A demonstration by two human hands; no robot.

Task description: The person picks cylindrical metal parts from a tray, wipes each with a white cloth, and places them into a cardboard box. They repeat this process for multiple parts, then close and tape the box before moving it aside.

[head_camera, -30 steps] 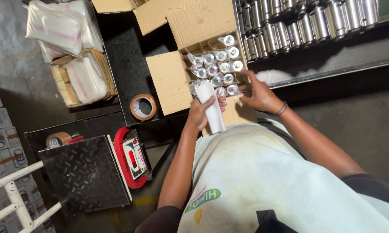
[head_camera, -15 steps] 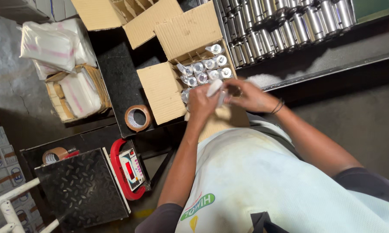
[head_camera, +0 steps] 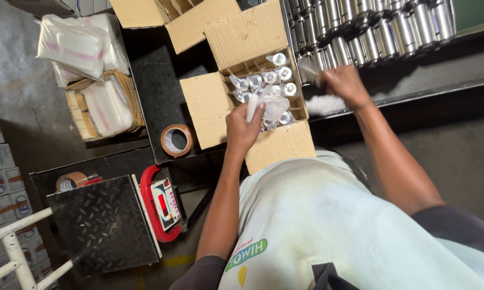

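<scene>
An open cardboard box [head_camera: 212, 110] with a divider grid holds several plastic-wrapped metal cans [head_camera: 277, 75]. Over its near side, my left hand [head_camera: 243, 128] grips a white wrapped can [head_camera: 253, 106] with loose clear plastic [head_camera: 276, 107] beside it. My right hand [head_camera: 345, 83] has reached right of the box, up to a row of bare metal cans [head_camera: 392, 32] on a dark shelf. Its fingers are closed on a blurred grey can [head_camera: 308, 70]. A small heap of clear plastic bags [head_camera: 322, 103] lies just below that hand.
A brown tape roll [head_camera: 176, 140] lies on the black table left of the box, and another roll [head_camera: 70, 181] sits lower left. A red weighing scale [head_camera: 164, 204] with a checkered platform [head_camera: 102, 225] stands on the floor. Bags of white packets [head_camera: 81, 43] fill the upper left.
Both hands were together on the wrapped can over the box. My right hand has since left it and swung right to the shelf cans; my left hand keeps the wrapped can.
</scene>
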